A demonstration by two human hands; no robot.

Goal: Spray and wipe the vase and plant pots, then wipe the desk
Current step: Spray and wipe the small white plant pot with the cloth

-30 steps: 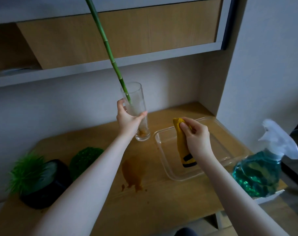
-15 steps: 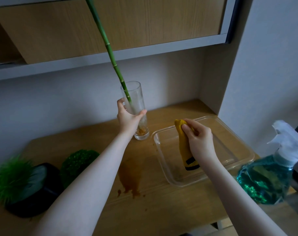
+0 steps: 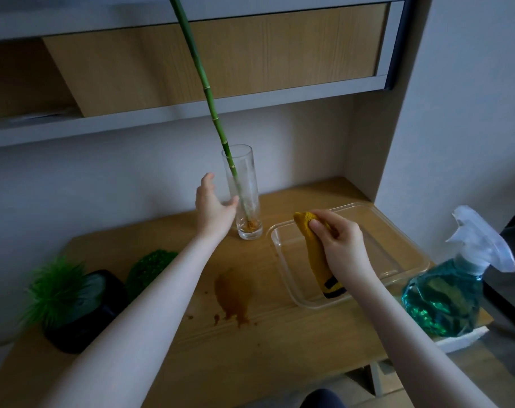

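A tall clear glass vase stands upright on the wooden desk near the back wall, with a long green bamboo stalk leaning out of it. My left hand is open just left of the vase, thumb tip at the glass, not gripping it. My right hand pinches a yellow cloth that hangs down into a clear plastic tray. A black pot with a spiky green plant and a round green plant sit at the left.
A brown spill stain marks the desk's middle. A spray bottle of blue-green liquid stands at the right edge on a white block. An overhead shelf and cabinet hang above; a side panel closes the right.
My left hand has let go of the vase and opened beside it; the vase now stands on the desk. The right hand keeps hold of the cloth over the tray.
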